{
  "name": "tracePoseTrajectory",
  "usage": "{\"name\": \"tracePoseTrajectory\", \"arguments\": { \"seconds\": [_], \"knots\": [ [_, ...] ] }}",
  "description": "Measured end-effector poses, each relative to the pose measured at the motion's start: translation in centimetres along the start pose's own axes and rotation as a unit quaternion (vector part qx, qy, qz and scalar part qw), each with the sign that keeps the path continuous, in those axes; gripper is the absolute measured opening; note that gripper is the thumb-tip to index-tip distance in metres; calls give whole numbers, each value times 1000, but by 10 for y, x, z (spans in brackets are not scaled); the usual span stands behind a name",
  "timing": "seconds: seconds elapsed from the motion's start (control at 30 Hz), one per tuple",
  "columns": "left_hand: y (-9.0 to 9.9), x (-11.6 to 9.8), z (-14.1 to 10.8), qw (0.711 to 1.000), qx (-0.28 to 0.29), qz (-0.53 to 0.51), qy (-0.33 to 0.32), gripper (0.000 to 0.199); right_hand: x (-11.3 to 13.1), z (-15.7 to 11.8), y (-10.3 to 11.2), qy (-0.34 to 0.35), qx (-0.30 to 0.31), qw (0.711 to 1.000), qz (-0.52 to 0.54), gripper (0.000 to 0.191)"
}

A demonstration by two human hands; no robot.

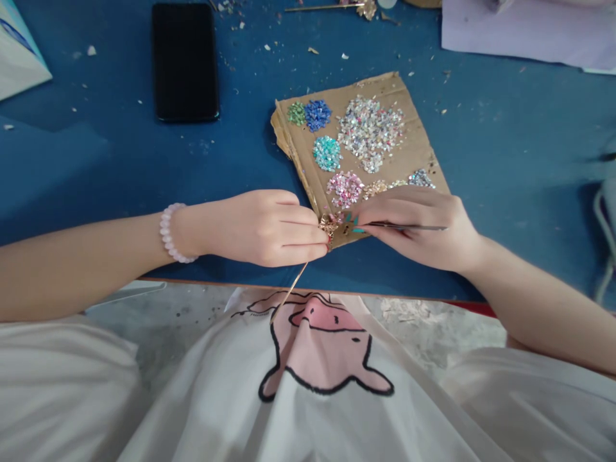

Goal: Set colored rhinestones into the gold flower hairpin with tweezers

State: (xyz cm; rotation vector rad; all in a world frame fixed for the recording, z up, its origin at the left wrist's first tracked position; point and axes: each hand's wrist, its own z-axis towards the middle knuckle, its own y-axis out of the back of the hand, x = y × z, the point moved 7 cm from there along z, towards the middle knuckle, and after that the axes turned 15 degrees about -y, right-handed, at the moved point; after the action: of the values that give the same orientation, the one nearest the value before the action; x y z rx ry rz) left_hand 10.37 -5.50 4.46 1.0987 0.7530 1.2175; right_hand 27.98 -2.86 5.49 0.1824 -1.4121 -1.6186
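The left hand [262, 228], with a pale beaded bracelet [176, 233] at its wrist, has its grip closed around a gold-coloured hairpin ornament [328, 223] at the near left corner of a piece of cardboard [421, 125]; the hairpin's thin stick [296, 281] slants out below the fingers, past the near edge of the blue worktop [110, 167]. Just to the right, the right hand [409, 221] has its grip pinched on a slim metal tool [418, 226], held nearly flat and pointing left towards the ornament; its tip is too small to make out. On the cardboard lie heaps of shiny chips: a green heap [297, 113] and a blue heap [317, 115] touching at the far left, a turquoise heap [327, 153] nearer, then a pink heap [345, 189], and a large whitish heap [369, 128] to the right. A silvery heap [421, 178] sits just beyond the right hand. Farther left lies a black smartphone [185, 62]; a lilac sheet [524, 35] is at the far right.
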Motion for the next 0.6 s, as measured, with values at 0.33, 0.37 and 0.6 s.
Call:
{"name": "tracePoseTrajectory", "arguments": {
  "seconds": [0.33, 0.37, 0.6],
  "knots": [
    [-7, 12, -2, 989, 18, -117, 90, 38, 0, 0, 0, 0, 3, 1000, -9, 15],
    [-9, 13, -1, 987, 31, -126, 96, 39, -1, 0, -1, -5, 5, 1000, -9, 15],
    [-7, 8, 0, 993, 23, -103, 58, 49, -3, -1, -3, -17, 12, 1000, 7, 16]
  ]
}}
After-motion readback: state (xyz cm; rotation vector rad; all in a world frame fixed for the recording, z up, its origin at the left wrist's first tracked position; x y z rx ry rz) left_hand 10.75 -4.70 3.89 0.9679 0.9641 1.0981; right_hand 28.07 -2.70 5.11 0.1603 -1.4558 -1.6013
